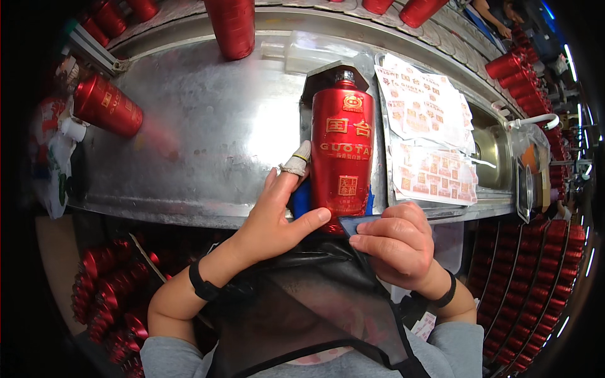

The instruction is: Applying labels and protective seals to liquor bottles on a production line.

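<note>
A shiny red bottle point(341, 145) with gold lettering lies on its back before me, its clear cap pointing away. A dark angular holder shows behind its neck, and bits of blue material show under its lower half. My left hand point(277, 214) steadies the bottle from the left, thumb against its lower end. A white wrap with a yellow band covers the index fingertip. My right hand point(398, 242) pinches a flat blue-grey piece point(353, 225), perhaps a scraper or folded cloth. That piece's pointed edge meets the bottle's lower right end.
On the metal worktop point(189, 82), printed label sheets point(435, 173) lie in a tray at right, beside a sink point(498, 148) with a white tap. Other red bottles stand at left point(108, 105) and at the back point(232, 28). Racks of red bottles point(529, 290) fill the lower right. Another person is far right.
</note>
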Demonstrator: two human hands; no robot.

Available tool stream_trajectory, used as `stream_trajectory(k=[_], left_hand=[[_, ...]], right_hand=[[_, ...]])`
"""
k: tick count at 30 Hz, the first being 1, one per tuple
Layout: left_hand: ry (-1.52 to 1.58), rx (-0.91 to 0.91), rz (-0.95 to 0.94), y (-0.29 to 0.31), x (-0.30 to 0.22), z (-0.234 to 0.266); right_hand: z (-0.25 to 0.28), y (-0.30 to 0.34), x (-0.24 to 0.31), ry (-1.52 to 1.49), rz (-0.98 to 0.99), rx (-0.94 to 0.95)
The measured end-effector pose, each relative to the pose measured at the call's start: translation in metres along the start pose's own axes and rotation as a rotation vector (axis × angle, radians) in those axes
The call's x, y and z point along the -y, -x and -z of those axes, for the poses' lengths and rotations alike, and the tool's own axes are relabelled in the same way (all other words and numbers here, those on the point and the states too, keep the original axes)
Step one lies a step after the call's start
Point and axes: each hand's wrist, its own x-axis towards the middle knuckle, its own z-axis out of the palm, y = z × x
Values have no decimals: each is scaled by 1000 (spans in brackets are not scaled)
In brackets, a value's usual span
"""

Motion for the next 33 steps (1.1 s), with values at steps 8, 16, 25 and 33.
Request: stream_trajectory(k=[8,16,25,33], left_hand=[[183,-30,-11,0,5,3],[223,-32,-16,3,14,3],[151,-35,-30,0,15,3],[-755,-78,-408,0,-15,10]], right_hand=[[-20,-19,19,167,80,62],[-28,-27,20,98,120,93],[-15,0,14,-287,-423,-76],[-15,21,0,-447,-755,-409]])
